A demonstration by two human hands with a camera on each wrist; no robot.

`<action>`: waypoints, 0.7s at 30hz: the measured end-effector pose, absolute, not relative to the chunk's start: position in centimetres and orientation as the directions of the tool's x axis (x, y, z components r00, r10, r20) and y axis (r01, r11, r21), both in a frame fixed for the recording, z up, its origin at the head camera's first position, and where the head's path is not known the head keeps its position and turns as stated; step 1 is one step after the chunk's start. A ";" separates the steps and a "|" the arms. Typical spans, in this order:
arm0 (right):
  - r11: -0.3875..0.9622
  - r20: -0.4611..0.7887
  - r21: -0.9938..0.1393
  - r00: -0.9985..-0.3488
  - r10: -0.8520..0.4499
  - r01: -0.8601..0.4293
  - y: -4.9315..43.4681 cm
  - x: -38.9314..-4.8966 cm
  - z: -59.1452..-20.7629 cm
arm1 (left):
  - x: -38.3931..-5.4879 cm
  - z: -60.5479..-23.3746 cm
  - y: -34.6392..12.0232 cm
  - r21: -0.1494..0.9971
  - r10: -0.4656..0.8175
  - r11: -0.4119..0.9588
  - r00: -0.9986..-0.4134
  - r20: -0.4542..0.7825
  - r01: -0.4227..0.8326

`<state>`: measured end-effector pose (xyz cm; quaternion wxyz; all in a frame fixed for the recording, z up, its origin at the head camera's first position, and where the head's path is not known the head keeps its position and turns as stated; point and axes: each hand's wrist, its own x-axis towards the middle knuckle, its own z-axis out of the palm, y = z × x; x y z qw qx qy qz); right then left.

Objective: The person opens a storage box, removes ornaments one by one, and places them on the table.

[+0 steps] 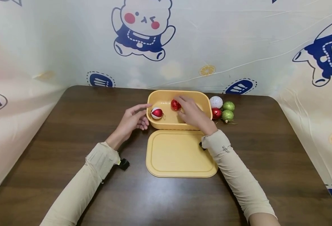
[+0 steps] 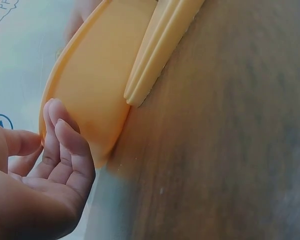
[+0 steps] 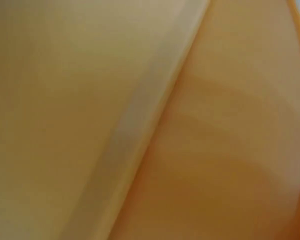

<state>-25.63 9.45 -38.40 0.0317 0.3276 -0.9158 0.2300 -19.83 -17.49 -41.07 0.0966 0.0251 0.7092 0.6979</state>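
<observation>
A yellow storage box (image 1: pixel 180 126) stands on the table. In its left end lies a red and white Christmas ball (image 1: pixel 157 113). My left hand (image 1: pixel 130 121) is at the box's left end, one finger touching the rim and the others loosely bent by the outer wall. Inside the box my right hand (image 1: pixel 192 112) holds a shiny red Christmas ball (image 1: pixel 175 105), fingers over its top and thumb at its near side. In the left wrist view the left hand (image 2: pixel 55 170) is beside the box wall (image 2: pixel 90 100). The right hand is out of sight in the right wrist view.
Flat in front of the box lies a yellow lid (image 1: pixel 181 153). Right of the box sit a white ball (image 1: pixel 216 102), a red ball (image 1: pixel 216 113) and two green glitter balls (image 1: pixel 227 115). A printed curtain (image 1: pixel 183 40) hangs behind the dark wooden table (image 1: pixel 98 103).
</observation>
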 end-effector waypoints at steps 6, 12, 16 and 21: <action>0.686 0.188 -0.463 -0.819 -0.542 -0.561 9.8 -25.6 -38.6 | -19.9 -40.9 -17.3 0.994 0.171 0.016 -0.980 -0.105 -0.104; 0.701 0.146 -0.481 -0.837 -0.528 -0.526 9.9 -25.3 -38.7 | -19.7 -41.1 -17.2 0.996 0.163 0.013 -0.983 -0.085 -0.084; 0.695 0.158 -0.467 -0.825 -0.543 -0.547 9.8 -25.4 -38.6 | -19.7 -41.0 -17.2 0.996 0.157 0.012 -0.984 -0.089 -0.088; 0.668 0.160 -0.472 -0.801 -0.577 -0.576 9.6 -25.5 -38.6 | -19.6 -40.9 -17.2 0.996 0.160 0.012 -0.983 -0.095 -0.094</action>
